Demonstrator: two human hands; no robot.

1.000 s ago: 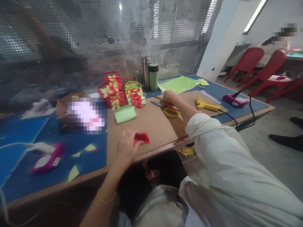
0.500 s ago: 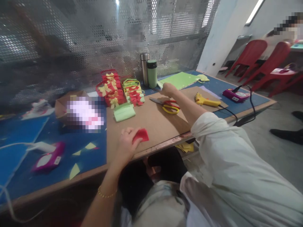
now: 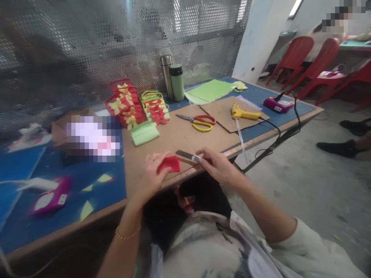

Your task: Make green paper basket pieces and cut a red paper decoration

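At the front edge of the brown cardboard sheet (image 3: 171, 137), my left hand (image 3: 152, 175) is closed on a small folded piece of red felt (image 3: 173, 163). My right hand (image 3: 216, 166) pinches one end of a short, flat grey strip (image 3: 184, 155), perhaps metal; its exact kind is unclear. The strip's free end points left and lies close to the felt. Beyond my hands, scissors (image 3: 203, 122) with one red and one yellow handle rest on the cardboard. A rolled pale green sheet (image 3: 145, 133) lies behind my left hand.
Red pouches with yellow bows (image 3: 127, 104) stand beside green ones with red bows (image 3: 156, 110). Two flasks (image 3: 176, 83) stand behind. A yellow glue gun (image 3: 245, 113) lies right, its cord running to a purple box (image 3: 278, 104). Another purple box (image 3: 50, 197) sits left.
My right hand has come back from the far side of the cardboard, near the green sheets, and now holds the grey strip beside the red felt. My left hand keeps the felt.
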